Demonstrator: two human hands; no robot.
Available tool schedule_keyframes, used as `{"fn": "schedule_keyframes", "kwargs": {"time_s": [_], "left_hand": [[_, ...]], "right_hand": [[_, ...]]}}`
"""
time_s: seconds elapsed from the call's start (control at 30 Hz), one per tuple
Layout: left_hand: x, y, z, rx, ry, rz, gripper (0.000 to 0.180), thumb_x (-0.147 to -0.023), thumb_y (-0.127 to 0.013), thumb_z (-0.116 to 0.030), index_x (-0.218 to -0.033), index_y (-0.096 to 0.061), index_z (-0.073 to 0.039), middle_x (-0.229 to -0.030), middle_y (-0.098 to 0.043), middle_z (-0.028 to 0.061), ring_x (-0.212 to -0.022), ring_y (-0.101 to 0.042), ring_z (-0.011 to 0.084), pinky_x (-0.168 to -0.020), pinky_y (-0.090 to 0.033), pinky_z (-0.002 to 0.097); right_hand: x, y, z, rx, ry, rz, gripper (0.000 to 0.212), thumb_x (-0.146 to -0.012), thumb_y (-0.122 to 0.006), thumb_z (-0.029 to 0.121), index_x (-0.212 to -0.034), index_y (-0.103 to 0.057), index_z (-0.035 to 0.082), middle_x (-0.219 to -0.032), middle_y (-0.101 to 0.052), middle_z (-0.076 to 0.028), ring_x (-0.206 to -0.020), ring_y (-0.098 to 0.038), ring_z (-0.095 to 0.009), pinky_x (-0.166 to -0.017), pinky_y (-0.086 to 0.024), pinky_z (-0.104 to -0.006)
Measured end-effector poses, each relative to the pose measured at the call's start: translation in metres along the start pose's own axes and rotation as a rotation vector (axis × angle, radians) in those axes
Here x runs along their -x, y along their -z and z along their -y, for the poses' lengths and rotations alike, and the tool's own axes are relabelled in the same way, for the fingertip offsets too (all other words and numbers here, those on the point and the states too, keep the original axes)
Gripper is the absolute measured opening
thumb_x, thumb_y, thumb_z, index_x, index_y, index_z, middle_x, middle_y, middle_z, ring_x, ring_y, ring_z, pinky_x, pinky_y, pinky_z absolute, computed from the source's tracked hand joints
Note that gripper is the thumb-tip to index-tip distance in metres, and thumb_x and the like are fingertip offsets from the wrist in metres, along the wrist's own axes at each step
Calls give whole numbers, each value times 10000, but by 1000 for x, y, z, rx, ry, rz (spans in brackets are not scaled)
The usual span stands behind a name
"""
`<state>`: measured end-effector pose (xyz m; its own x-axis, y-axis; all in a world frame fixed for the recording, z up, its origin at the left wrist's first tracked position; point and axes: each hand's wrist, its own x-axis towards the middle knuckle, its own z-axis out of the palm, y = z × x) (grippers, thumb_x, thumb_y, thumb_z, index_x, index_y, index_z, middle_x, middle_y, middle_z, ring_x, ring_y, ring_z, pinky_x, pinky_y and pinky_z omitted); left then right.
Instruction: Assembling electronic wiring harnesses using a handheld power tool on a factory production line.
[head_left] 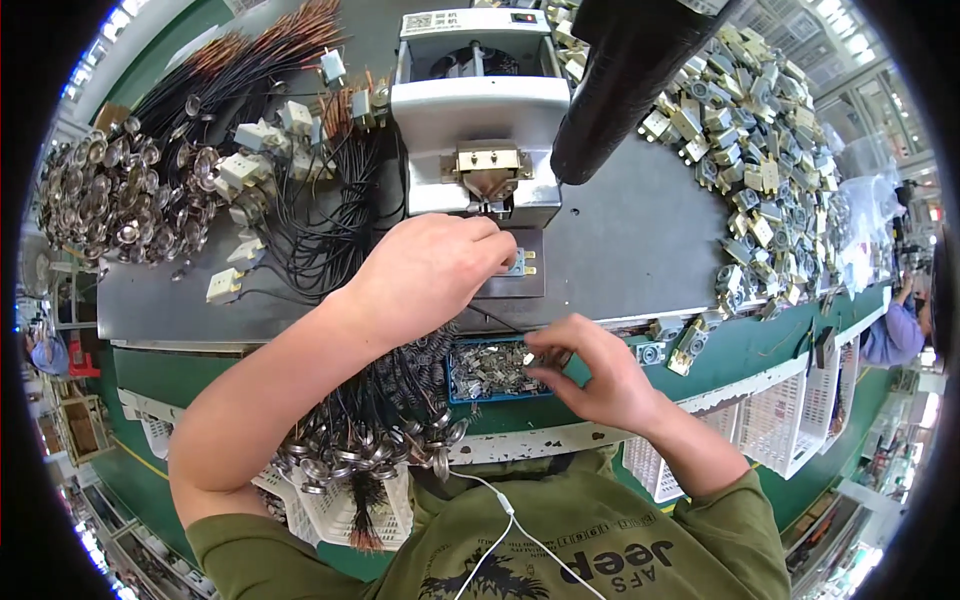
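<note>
My left hand (pixel 440 265) is closed at the foot of a silver bench press (pixel 482 115). Its fingertips grip a small grey block with brass tabs (pixel 522 264), resting on the metal plate just under the press head; the fingers cover part of it. Lower down, my right hand (pixel 600 375) hovers at the right end of a blue tray (pixel 451 372) full of small metal clips (pixel 495 368). Its thumb and fingers are curled together, and whatever sits between them is too small to make out.
Black wires with round metal caps (pixel 130 200) and white blocks (pixel 240 170) pile up at left. More capped wires (pixel 370 440) hang over the front edge. Many grey-white blocks (pixel 750 150) heap at right. A thick black tube (pixel 630 90) slants beside the press. White baskets (pixel 780 420) stand below.
</note>
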<state>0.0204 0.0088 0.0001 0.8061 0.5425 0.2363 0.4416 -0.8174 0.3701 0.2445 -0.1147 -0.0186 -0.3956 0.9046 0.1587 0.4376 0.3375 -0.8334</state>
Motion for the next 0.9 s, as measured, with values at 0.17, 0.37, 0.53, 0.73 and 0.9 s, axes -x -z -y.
{"fn": "schedule_keyframes", "kwargs": {"time_s": [0.17,0.37,0.53,0.73,0.9], "left_hand": [[-7,2,-7,-42,107,75,99,-857,-694,-119,-924,-641,-69,-910,-638,66,-821,-670,281,-710,-549,388],[-8,13,-15,-4,124,50,143,-880,-705,-166,-974,-644,-78,-905,-621,64,-826,-663,280,-710,-546,389],[14,37,-18,122,-73,56,210,-878,-717,-215,-1035,-688,-79,-853,-646,73,-777,-656,286,-698,-540,396],[19,54,-22,200,85,75,129,-909,-675,-166,-983,-706,-66,-845,-689,108,-803,-685,304,-713,-548,416],[28,19,-12,389,89,-83,114,-902,-665,-165,-976,-683,-80,-817,-668,99,-788,-677,304,-694,-547,409]], "right_hand": [[4,1,-11,124,178,-87,375,-800,-767,-5,-1148,-646,64,-1020,-663,-109,-851,-674,-268,-719,-550,-373],[8,11,-10,282,225,-237,412,-742,-828,-37,-1103,-644,39,-1046,-693,-136,-835,-704,-281,-714,-572,-357],[-10,25,8,195,6,-167,414,-832,-767,-16,-1218,-624,15,-1042,-735,-127,-888,-724,-229,-774,-569,-331],[-43,21,8,121,-22,-270,312,-976,-630,27,-1281,-593,-29,-1149,-714,-164,-1044,-678,-179,-909,-524,-313],[-56,-8,36,-670,-18,-402,277,-1069,-503,98,-1295,-547,-56,-1178,-686,-185,-1053,-663,-220,-975,-503,-356]]}}
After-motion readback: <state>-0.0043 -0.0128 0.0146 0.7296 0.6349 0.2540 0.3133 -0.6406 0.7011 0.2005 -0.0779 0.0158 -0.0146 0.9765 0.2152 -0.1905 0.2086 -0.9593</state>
